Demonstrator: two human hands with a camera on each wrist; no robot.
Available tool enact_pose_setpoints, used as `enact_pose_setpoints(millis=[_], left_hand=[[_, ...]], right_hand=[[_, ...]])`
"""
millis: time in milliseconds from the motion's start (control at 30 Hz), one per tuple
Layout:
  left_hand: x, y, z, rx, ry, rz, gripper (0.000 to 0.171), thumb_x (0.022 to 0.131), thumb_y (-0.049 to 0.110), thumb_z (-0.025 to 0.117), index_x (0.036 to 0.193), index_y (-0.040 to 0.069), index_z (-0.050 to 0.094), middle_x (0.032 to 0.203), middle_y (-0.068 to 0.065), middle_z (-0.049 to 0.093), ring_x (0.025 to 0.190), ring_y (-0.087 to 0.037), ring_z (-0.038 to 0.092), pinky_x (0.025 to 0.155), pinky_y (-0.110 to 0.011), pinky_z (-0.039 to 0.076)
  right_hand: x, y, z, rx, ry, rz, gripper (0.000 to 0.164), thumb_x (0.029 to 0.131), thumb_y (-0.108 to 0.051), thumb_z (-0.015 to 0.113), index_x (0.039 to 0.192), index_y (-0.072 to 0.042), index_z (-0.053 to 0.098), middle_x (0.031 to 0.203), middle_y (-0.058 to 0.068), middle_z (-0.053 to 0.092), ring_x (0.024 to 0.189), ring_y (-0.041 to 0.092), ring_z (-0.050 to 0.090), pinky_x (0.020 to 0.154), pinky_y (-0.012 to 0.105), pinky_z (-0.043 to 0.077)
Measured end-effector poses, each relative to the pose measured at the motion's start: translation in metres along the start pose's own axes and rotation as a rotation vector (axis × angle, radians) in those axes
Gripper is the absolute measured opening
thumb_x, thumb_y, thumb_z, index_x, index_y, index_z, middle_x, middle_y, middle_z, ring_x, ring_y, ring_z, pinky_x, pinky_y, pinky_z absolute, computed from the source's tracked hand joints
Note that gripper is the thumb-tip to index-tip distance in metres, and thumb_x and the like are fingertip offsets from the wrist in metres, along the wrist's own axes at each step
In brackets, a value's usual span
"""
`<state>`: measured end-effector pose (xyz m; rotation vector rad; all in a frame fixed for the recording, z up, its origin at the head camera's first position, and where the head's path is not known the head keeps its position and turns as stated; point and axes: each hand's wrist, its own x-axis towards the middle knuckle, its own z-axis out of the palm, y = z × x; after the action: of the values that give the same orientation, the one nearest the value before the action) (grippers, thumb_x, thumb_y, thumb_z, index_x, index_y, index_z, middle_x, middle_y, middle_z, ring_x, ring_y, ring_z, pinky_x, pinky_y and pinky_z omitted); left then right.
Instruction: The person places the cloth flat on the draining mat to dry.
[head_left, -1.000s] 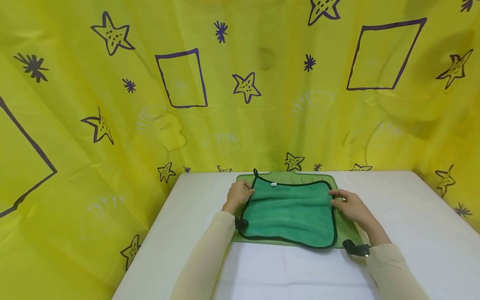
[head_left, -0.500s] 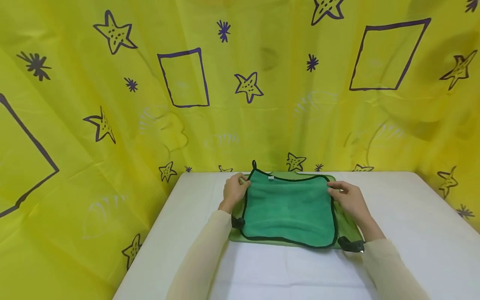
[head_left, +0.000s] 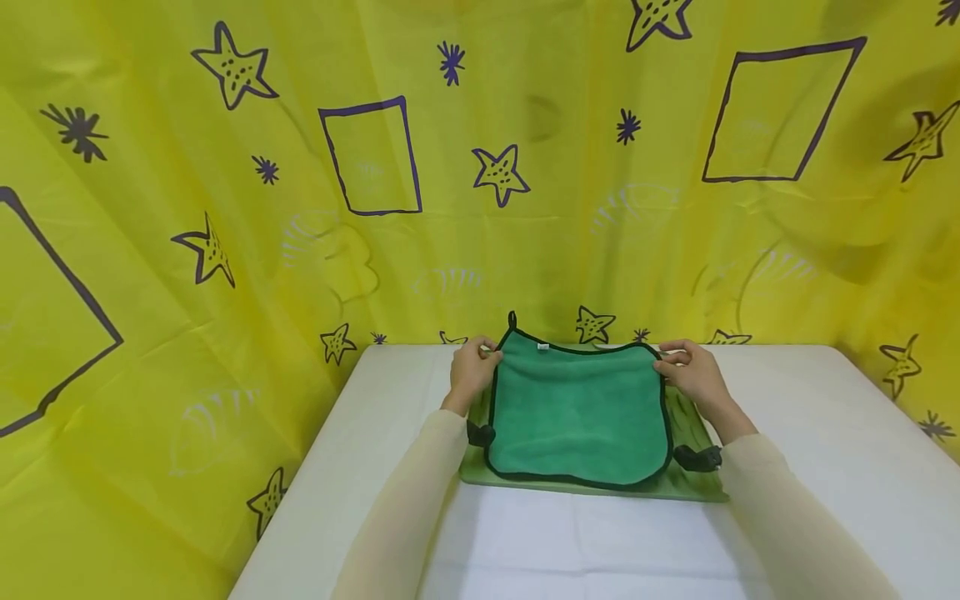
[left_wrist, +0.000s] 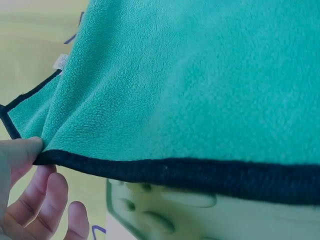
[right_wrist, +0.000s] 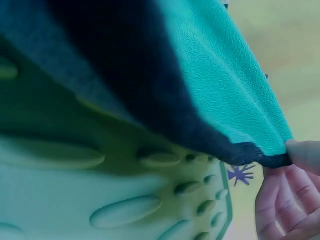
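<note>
A green towel with black edging, a small white label and a hanging loop hangs spread between both hands. My left hand pinches its left edge near the top corner; in the left wrist view thumb and finger grip the black trim. My right hand pinches the right edge near its upper corner, as the right wrist view also shows. Beneath the towel lies a light green board with raised oval bumps; the towel covers most of it.
The board rests on a table with a white cover. A yellow curtain printed with stars and frames hangs behind and to the left. Black wrist straps show at both cuffs.
Both hands have raised the towel's upper edge, which now stands higher against the curtain. The towel has pulled flatter, with fewer wrinkles, and its lower edge has shifted slightly upward.
</note>
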<state>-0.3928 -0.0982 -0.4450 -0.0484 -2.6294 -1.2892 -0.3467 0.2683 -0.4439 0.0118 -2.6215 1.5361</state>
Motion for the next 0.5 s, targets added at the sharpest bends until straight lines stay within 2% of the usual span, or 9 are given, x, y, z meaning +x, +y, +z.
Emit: enact_pose_setpoints(millis=[67,167,300,367,433,500], left_hand=[[0.001,-0.001,0.002,0.018,-0.013,-0.005,0.014,0.099,0.025,0.068,0.107,0.014,0.07,0.091,-0.009,0.071,0.071,-0.02,0.062,0.061,-0.031,0.045],[0.001,-0.005,0.005,0.068,-0.049,-0.017,0.013,0.099,0.023,0.068,0.106,0.013,0.07,0.088,-0.008,0.071,0.067,-0.02,0.06,0.058,-0.031,0.045],[0.003,-0.008,0.009,0.141,-0.108,-0.037,0.013,0.099,0.022,0.068,0.108,0.013,0.069,0.085,-0.006,0.071,0.065,-0.02,0.059,0.055,-0.032,0.043],[0.005,-0.007,0.01,0.169,-0.124,-0.043,0.015,0.099,0.023,0.067,0.11,0.014,0.07,0.087,-0.007,0.072,0.067,-0.022,0.061,0.057,-0.033,0.045],[0.007,-0.005,0.01,0.196,-0.123,-0.041,0.019,0.099,0.024,0.066,0.113,0.013,0.072,0.095,-0.009,0.075,0.074,-0.024,0.065,0.061,-0.035,0.048],[0.009,-0.002,0.011,0.231,-0.124,-0.039,0.022,0.1,0.026,0.066,0.116,0.012,0.073,0.106,-0.011,0.075,0.083,-0.027,0.068,0.068,-0.039,0.051]], right_hand=[[0.003,0.004,-0.001,-0.01,-0.053,0.037,0.05,0.104,-0.014,0.058,0.145,0.009,0.042,0.118,0.027,0.064,0.085,0.012,0.065,0.083,0.041,0.059],[0.007,0.009,-0.004,-0.045,-0.181,0.094,0.056,0.104,-0.013,0.056,0.148,0.014,0.035,0.131,0.036,0.058,0.093,0.02,0.066,0.082,0.037,0.058],[0.014,0.014,-0.01,-0.106,-0.335,0.118,0.06,0.107,-0.017,0.05,0.15,0.019,0.029,0.138,0.039,0.051,0.101,0.026,0.065,0.083,0.035,0.058],[0.017,0.014,-0.012,-0.127,-0.367,0.117,0.059,0.108,-0.02,0.048,0.149,0.019,0.031,0.132,0.037,0.055,0.098,0.026,0.065,0.08,0.035,0.058],[0.021,0.012,-0.013,-0.143,-0.386,0.109,0.056,0.109,-0.024,0.046,0.145,0.018,0.039,0.117,0.027,0.061,0.091,0.023,0.064,0.076,0.034,0.057],[0.025,0.01,-0.011,-0.137,-0.397,0.128,0.045,0.11,-0.029,0.045,0.124,0.011,0.058,0.093,0.014,0.062,0.079,0.018,0.06,0.07,0.033,0.054]])
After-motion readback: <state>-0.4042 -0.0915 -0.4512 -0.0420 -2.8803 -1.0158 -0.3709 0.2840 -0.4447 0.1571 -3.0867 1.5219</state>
